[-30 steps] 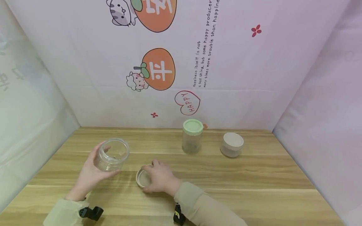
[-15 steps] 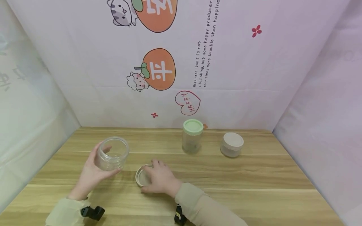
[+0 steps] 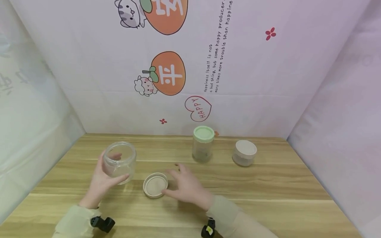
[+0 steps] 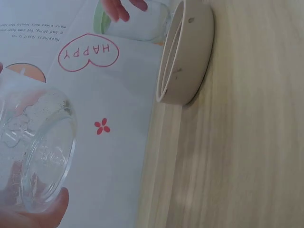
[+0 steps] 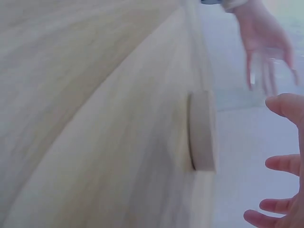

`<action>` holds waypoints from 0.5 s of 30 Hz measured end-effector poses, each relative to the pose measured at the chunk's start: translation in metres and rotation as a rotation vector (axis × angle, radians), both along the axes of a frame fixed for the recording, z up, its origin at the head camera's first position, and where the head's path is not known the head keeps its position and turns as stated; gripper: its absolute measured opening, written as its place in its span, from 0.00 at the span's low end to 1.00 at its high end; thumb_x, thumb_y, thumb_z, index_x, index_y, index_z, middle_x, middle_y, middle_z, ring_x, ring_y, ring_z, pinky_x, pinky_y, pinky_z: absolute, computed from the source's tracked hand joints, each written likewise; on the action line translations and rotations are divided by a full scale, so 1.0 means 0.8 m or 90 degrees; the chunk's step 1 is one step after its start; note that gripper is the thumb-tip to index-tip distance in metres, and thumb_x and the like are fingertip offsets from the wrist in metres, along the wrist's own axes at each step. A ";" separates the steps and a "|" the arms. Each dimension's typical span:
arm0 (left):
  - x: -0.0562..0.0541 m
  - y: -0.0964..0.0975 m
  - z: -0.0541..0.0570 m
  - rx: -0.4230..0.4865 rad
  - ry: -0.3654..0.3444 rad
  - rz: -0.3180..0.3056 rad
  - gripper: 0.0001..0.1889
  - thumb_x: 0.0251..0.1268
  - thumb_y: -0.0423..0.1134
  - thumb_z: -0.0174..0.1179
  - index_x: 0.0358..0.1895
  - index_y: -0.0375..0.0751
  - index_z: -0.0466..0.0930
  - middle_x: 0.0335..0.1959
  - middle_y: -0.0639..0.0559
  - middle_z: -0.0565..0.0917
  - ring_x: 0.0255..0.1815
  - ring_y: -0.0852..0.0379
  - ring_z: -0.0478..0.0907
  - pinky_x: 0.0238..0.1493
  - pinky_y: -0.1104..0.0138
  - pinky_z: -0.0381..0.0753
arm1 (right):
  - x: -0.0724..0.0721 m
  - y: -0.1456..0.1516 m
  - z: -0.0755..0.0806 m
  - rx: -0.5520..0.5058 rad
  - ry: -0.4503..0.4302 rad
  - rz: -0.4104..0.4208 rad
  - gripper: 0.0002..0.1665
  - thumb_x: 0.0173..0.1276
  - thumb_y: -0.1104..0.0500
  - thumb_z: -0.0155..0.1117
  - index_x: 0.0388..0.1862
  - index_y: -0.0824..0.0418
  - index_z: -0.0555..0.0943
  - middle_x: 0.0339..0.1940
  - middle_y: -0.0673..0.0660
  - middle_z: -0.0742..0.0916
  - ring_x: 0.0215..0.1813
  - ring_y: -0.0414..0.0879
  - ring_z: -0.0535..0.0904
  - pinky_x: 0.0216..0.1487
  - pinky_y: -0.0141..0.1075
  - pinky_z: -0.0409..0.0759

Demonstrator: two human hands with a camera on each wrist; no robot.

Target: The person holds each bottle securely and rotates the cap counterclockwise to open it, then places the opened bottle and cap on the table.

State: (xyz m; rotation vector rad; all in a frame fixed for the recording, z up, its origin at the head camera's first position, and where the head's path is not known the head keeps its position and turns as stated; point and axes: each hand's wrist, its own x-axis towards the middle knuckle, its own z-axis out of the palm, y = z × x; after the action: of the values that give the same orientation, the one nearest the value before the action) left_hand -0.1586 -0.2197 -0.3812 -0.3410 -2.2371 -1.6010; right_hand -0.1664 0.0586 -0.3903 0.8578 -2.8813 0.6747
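Observation:
My left hand (image 3: 102,178) grips a clear, lidless jar (image 3: 120,165) from its left side, thumb at the front and fingers behind. In the left wrist view the jar (image 4: 38,147) shows at the left edge, see-through, with a thumb under it. A beige round lid (image 3: 155,185) lies on the table with its hollow side up, right of the jar. Just right of that lid is my right hand (image 3: 189,186), fingers spread and holding nothing. The right wrist view shows those fingers (image 5: 285,164) apart from the lid (image 5: 203,130), which stands out side-on.
A tall jar with a green lid (image 3: 203,143) stands at the back of the wooden table (image 3: 268,205). Right of it is a short jar with a white lid (image 3: 244,152). A printed cloth (image 3: 238,109) hangs behind, with more cloth at both sides.
My right hand has let go of the beige lid and moved right, its fingers spreading. The left hand has tipped the clear jar more upright.

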 end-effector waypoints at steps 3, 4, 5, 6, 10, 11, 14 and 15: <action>-0.002 0.005 -0.001 0.018 -0.017 -0.009 0.50 0.41 0.20 0.69 0.70 0.47 0.53 0.55 0.62 0.73 0.53 0.73 0.70 0.51 0.85 0.69 | 0.003 0.021 0.003 -0.061 -0.004 -0.002 0.38 0.57 0.40 0.67 0.63 0.56 0.73 0.66 0.70 0.68 0.60 0.60 0.73 0.55 0.55 0.76; -0.003 0.007 -0.001 0.023 -0.026 -0.013 0.50 0.41 0.20 0.69 0.70 0.46 0.53 0.56 0.60 0.73 0.52 0.73 0.70 0.50 0.84 0.70 | 0.003 0.029 0.003 -0.077 -0.003 -0.003 0.38 0.56 0.41 0.68 0.62 0.57 0.73 0.66 0.71 0.68 0.59 0.59 0.74 0.54 0.55 0.76; -0.005 0.009 -0.001 0.023 -0.037 -0.017 0.49 0.42 0.21 0.70 0.70 0.45 0.52 0.56 0.58 0.73 0.51 0.74 0.70 0.50 0.84 0.70 | 0.004 0.037 0.003 -0.096 -0.008 -0.006 0.37 0.56 0.43 0.68 0.62 0.58 0.73 0.65 0.71 0.68 0.58 0.59 0.74 0.54 0.55 0.76; -0.007 0.011 -0.001 0.025 -0.048 -0.026 0.50 0.42 0.21 0.70 0.70 0.44 0.52 0.57 0.54 0.72 0.51 0.74 0.71 0.49 0.83 0.72 | 0.006 0.045 0.003 -0.110 -0.011 -0.010 0.37 0.56 0.43 0.69 0.62 0.58 0.73 0.65 0.71 0.68 0.58 0.59 0.73 0.54 0.55 0.76; -0.019 0.021 0.001 0.027 -0.106 -0.052 0.51 0.43 0.25 0.71 0.71 0.42 0.48 0.60 0.41 0.70 0.49 0.74 0.72 0.50 0.80 0.74 | 0.011 0.076 0.002 -0.152 -0.026 -0.042 0.35 0.56 0.48 0.70 0.61 0.59 0.74 0.65 0.71 0.68 0.57 0.60 0.73 0.53 0.56 0.76; -0.023 0.024 0.001 0.028 -0.119 -0.058 0.51 0.44 0.26 0.71 0.71 0.43 0.48 0.61 0.39 0.70 0.49 0.74 0.72 0.50 0.79 0.74 | 0.012 0.083 0.002 -0.160 -0.029 -0.053 0.35 0.56 0.49 0.71 0.61 0.59 0.74 0.64 0.70 0.68 0.57 0.61 0.73 0.53 0.57 0.76; -0.034 0.034 0.002 0.048 -0.148 -0.076 0.52 0.44 0.28 0.72 0.71 0.44 0.46 0.63 0.36 0.68 0.50 0.74 0.72 0.53 0.81 0.72 | 0.016 0.102 0.001 -0.175 -0.029 -0.085 0.34 0.56 0.51 0.71 0.60 0.60 0.74 0.64 0.68 0.69 0.57 0.62 0.73 0.53 0.56 0.76; -0.038 0.036 0.002 0.059 -0.154 -0.083 0.52 0.44 0.27 0.72 0.71 0.44 0.46 0.63 0.36 0.67 0.51 0.73 0.72 0.53 0.81 0.72 | 0.017 0.107 0.001 -0.178 -0.028 -0.093 0.33 0.56 0.51 0.71 0.60 0.60 0.74 0.64 0.67 0.69 0.58 0.62 0.73 0.53 0.56 0.76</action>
State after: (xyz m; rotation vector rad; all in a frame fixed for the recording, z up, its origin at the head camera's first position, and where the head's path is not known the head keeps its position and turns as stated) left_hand -0.1891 -0.1905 -0.3799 -0.2870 -2.3460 -1.8980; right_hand -0.1532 0.1439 -0.3894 0.5975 -2.7576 1.0580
